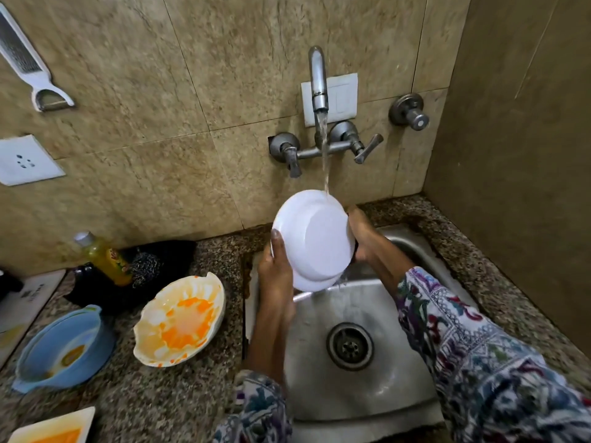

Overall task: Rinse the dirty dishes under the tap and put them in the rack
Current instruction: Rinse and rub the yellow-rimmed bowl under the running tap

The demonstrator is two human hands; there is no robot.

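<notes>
The white bowl [315, 241] hides the fingers of the right hand [361, 233]. The yellow-stained dish [52, 430] and the grater [19, 52] are cut by the picture's edge. The bottle label [113, 255] is too blurred to read.

Beige marbled wall tiles [134, 91] are running behind a speckled granite bench [153, 398], meeting a plainer side wall [518, 187] at the right corner. 2 white switch plates [24, 161] are sitting on the tiles, and soft even light is falling throughout.
</notes>
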